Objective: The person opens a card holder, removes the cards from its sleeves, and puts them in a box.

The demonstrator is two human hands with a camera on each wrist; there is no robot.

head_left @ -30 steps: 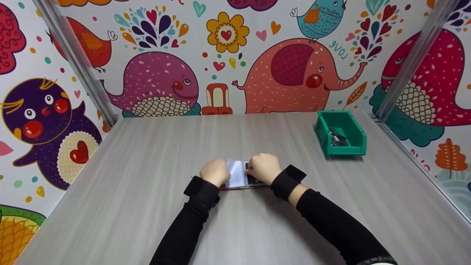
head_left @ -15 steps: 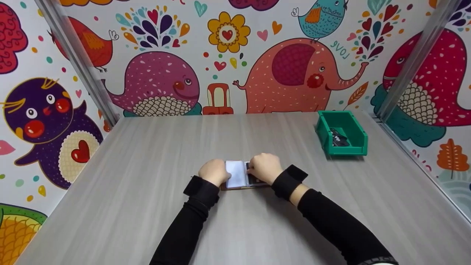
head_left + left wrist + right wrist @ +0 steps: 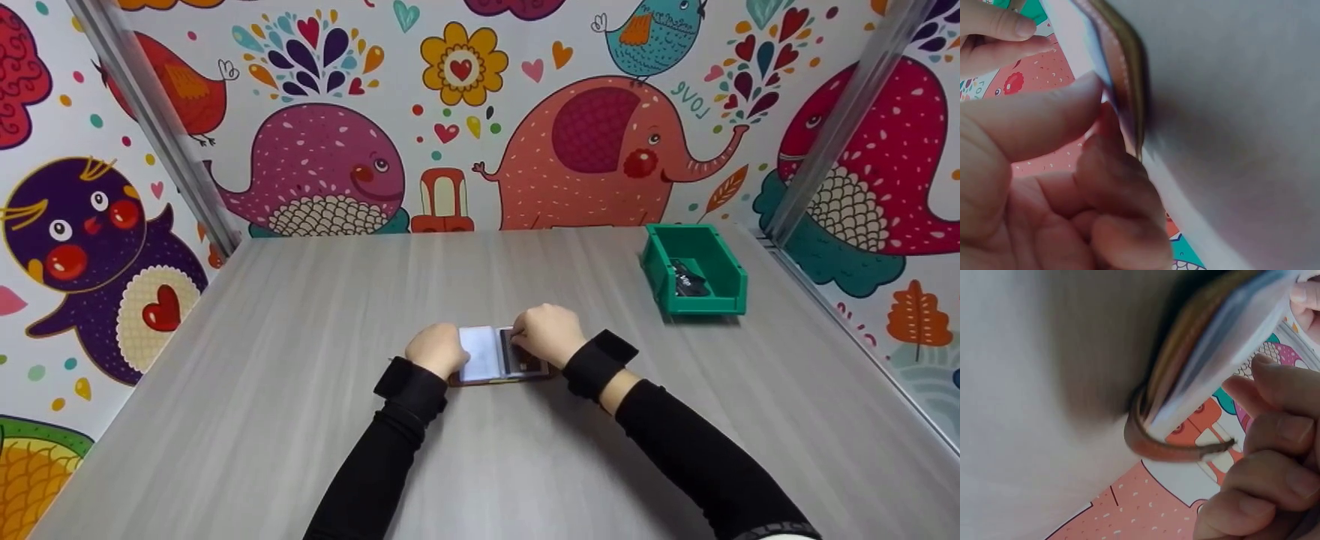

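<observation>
A brown leather card holder (image 3: 512, 381) lies opened out on the table, with clear and whitish plastic sleeves inside. A dark card (image 3: 511, 360) shows in its right-hand sleeve. My left hand (image 3: 436, 350) pinches the left edge of the sleeves between thumb and finger, which the left wrist view shows close up. Above the right half is my right hand (image 3: 551, 334), fingers bent and thumb near the sleeve. In the right wrist view its thumb and fingertips look apart, with nothing visible between them. A strap (image 3: 1165, 451) sticks out from the holder's side there.
Toward the back right of the grey table (image 3: 300, 300) stands a green bin (image 3: 705, 306), with black cards or packets (image 3: 688, 281) inside. Cartoon-printed walls (image 3: 450, 150) and metal posts (image 3: 154, 120) border the table at the back and sides.
My right hand has shifted slightly up and right, uncovering more of the dark card and the right sleeve. The left hand stays at the left edge.
</observation>
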